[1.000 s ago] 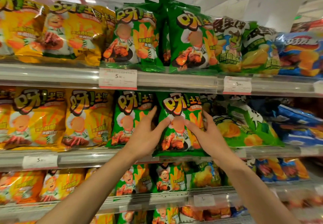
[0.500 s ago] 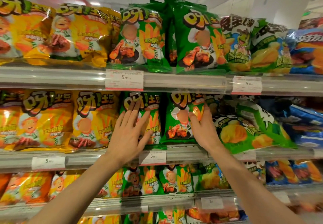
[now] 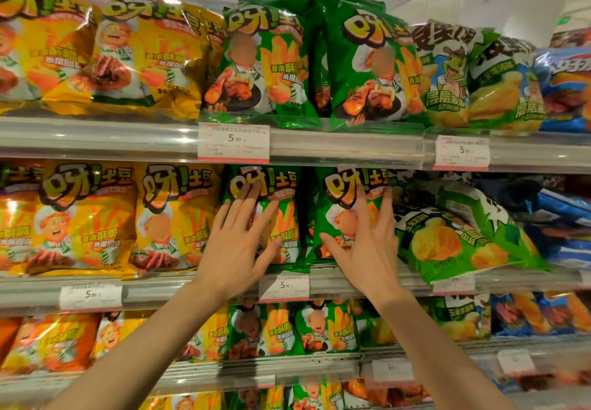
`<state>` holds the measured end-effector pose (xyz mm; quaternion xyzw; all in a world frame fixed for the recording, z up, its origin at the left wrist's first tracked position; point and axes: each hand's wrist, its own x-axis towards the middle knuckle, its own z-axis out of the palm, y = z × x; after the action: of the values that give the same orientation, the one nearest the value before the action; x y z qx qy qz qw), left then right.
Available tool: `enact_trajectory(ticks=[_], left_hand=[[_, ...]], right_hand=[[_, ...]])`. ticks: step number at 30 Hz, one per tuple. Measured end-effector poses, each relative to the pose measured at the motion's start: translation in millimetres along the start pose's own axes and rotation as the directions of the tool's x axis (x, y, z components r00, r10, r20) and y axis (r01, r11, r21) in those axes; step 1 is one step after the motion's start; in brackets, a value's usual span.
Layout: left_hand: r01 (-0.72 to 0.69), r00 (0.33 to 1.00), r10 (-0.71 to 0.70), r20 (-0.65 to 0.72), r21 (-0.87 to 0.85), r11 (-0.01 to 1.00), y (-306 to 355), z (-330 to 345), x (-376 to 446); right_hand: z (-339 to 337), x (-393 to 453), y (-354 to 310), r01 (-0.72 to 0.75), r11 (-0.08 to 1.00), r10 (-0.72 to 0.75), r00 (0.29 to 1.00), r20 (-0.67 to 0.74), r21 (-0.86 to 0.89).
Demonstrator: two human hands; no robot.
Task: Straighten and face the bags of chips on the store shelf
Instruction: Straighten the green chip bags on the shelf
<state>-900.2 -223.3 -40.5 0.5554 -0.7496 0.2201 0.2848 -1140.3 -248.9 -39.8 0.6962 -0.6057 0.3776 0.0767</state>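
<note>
On the middle shelf (image 3: 192, 285), two green chip bags stand side by side, faces forward. The left green bag (image 3: 281, 218) has the left hand (image 3: 238, 243) laid flat against its front, fingers straight and spread, fingertips (image 3: 248, 190) reaching up onto the printed logo. The right green bag (image 3: 339, 205) carries the right hand (image 3: 367, 243) in the same way: fingers straight and fanned across the front, thumb out to the left, nothing clamped in either grip. Both bags stand upright, their bottom edges at the shelf lip, just above a white price tag (image 3: 284, 286) reading 5.90.

To the left of these on the same shelf stand two full yellow bags (image 3: 89, 218) of the same brand, with part of a third at the frame edge. To the right, a lighter green bag (image 3: 454, 237) with a chip picture leans forward and tilts, its bottom hanging over the shelf lip; blue bags (image 3: 563, 224) lie beyond it.

The upper shelf (image 3: 96, 141) holds two clearly seen yellow bags, two front green bags (image 3: 265, 64) with others tucked behind, two pale green bags with a cartoon figure (image 3: 447, 74), and a blue bag at the far right. Two price tags hang from its rail. The lower shelf shows orange, green and blue bags, blurred.
</note>
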Motion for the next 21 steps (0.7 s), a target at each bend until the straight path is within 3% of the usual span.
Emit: enact_trajectory(ticks=[6, 17, 21], left_hand=[[0.033, 0.999, -0.033, 0.017, -0.007, 0.999, 9, 8, -1], [0.045, 0.999, -0.045, -0.001, 0.06, 0.997, 12, -7, 3], [0.019, 0.995, -0.026, -0.095, -0.068, 0.997, 17, -14, 1]], right_hand=[[11, -15, -18, 0.004, 0.995, -0.002, 1.0, 0.028, -0.1], [-5, -9, -11, -0.01, 0.997, 0.002, 0.994, 0.107, 0.077], [-30, -18, -10, -0.092, 0.973, 0.069, 0.991, 0.114, 0.213]])
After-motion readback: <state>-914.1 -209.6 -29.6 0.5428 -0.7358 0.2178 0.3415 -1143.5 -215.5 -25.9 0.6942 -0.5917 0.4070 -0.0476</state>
